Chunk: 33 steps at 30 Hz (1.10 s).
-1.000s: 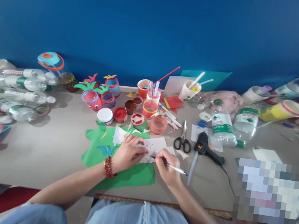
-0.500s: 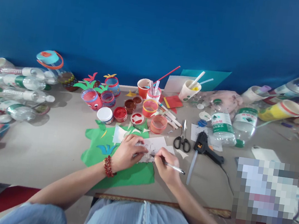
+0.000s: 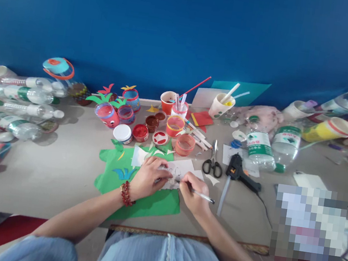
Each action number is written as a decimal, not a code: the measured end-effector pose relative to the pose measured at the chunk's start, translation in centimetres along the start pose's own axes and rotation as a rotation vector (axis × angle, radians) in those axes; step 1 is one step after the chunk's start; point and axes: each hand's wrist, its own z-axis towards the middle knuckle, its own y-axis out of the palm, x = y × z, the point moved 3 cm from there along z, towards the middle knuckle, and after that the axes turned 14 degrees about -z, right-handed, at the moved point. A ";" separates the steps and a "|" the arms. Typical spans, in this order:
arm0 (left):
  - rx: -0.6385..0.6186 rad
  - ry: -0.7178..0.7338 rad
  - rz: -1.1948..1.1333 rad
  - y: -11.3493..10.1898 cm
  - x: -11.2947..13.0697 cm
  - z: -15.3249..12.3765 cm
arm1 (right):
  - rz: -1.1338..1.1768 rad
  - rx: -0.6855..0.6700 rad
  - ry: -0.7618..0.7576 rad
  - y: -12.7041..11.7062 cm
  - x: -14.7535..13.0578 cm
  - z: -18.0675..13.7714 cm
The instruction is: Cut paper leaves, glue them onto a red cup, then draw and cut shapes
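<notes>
One pen (image 3: 206, 197) slants far-left onto white paper (image 3: 186, 165), clamped in my right hand (image 3: 197, 184); my left hand (image 3: 149, 178), fingers loosely apart, rests on the paper's left side, near the tip.

Premises: a handicraft work area, arranged on a grey counter (image 3: 67, 176) along a blue wall (image 3: 187, 33). Evidence noted: open pots of red paint (image 3: 140, 132) and brown paint (image 3: 152, 123), black-handled scissors (image 3: 213, 159), a corded hot glue gun (image 3: 235, 168), cut green paper (image 3: 150, 209), decorated containers with paper leaves (image 3: 108, 114), and plastic bottles (image 3: 260, 150) towards both sides. Whether home, school or studio cannot be determined.
</notes>
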 end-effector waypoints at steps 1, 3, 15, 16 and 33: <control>0.000 0.000 0.000 0.0 0.0 0.0 | -0.001 0.002 -0.002 0.0 0.0 0.0; 0.001 0.004 0.000 0.0 0.0 0.0 | -0.003 0.000 -0.005 0.1 0.0 0.0; 0.005 0.009 -0.002 0.0 -0.1 0.0 | 0.004 -0.035 -0.016 0.4 0.2 -0.2; 0.004 0.011 -0.003 0.0 0.0 0.0 | 0.003 -0.036 -0.017 0.3 0.2 -0.1; 0.017 0.015 0.007 0.0 -0.2 0.0 | 0.039 -0.051 -0.030 0.0 0.0 -0.2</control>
